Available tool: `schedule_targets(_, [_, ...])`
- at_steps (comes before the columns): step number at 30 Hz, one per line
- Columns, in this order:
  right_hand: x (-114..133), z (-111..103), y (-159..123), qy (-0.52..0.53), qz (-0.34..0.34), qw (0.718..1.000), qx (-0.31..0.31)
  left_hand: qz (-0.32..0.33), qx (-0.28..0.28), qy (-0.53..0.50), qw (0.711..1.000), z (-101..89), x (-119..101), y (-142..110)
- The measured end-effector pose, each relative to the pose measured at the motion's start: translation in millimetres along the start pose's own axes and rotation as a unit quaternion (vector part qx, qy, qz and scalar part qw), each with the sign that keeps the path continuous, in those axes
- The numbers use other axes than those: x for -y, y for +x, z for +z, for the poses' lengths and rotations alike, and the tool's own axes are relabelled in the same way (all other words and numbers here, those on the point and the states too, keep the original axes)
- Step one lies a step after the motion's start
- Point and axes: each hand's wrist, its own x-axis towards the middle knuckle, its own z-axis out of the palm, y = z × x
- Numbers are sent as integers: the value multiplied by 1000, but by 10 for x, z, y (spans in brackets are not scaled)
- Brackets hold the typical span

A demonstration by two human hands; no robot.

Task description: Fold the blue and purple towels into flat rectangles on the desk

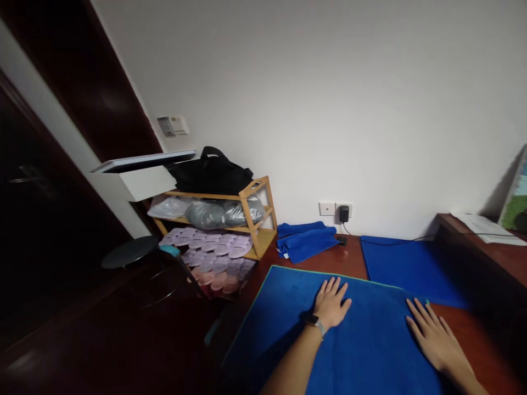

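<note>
A large blue towel (366, 329) with a green edge lies spread over the near part of the brown table (349, 258). My left hand (330, 304), with a watch (315, 321) on its wrist, rests flat on the towel near its far edge, fingers spread. Over at the towel's far right corner, my right hand (438, 337) lies with its fingers stretched out. Neither hand holds anything. Behind the towel are a crumpled pile of blue cloths (307, 240) and a flat blue cloth (407, 263), beside a power adapter (344, 214) plugged into the wall.
A wooden rack (263, 238) with several lilac slippers (218, 244) and a black bag (214, 173) stands left of the table. A round stool (130, 251) is further left. At right, a raised brown ledge (486, 241) carries papers (486, 226).
</note>
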Motion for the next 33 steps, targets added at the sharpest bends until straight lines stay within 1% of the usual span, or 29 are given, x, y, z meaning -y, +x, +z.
schedule_targets(2, [-28, 36, 4, 0, -4, 1000, -6, -18, 1, 4, 1000, 11, 229, -1])
schedule_targets(4, [-54, 74, 6, -3, -10, 1000, -15, -49, -4, 18, 999, -71, 590, -94])
schedule_targets(8, [-98, 144, 13, -3, -23, 999, -39, -134, -4, 71, 988, -421, 1417, -371])
schedule_targets(10, [-112, 167, 19, 5, -24, 999, -46, -162, 2, 89, 983, -598, 1745, -481])
schedule_targets(12, [-122, 182, 25, 15, -20, 999, -45, -175, 5, 95, 980, -712, 1967, -550])
schedule_targets(15, [-139, 192, 28, 24, -16, 999, -39, -177, -3, 96, 979, -741, 2115, -594])
schedule_targets(18, [-147, 185, 22, 21, -20, 999, -39, -175, -15, 103, 979, -704, 2146, -598])
schedule_targets(21, [-116, 143, 11, 16, -21, 999, -45, -174, -5, 108, 979, -740, 2145, -576])
schedule_targets(23, [-68, 93, 3, 14, -11, 999, -38, -168, 2, 110, 980, -797, 2090, -534])
schedule_targets(24, [-39, 64, 0, 14, -3, 999, -33, -163, -1, 112, 980, -814, 2026, -502])
schedule_targets(26, [18, 4, -7, 15, 8, 1000, -26, -143, -28, 114, 983, -786, 1804, -416])
schedule_targets(27, [43, -22, -10, 15, 10, 1000, -24, -126, -42, 110, 985, -729, 1646, -366])
schedule_targets(29, [77, -63, -13, 12, 10, 1000, -20, -77, -55, 92, 991, -531, 1272, -260])
schedule_targets(31, [94, -85, -11, 7, 9, 1000, -15, -20, -38, 66, 997, -272, 894, -150])
schedule_targets(33, [102, -98, -7, 5, 7, 1000, -14, 14, -17, 45, 999, -44, 602, -38])
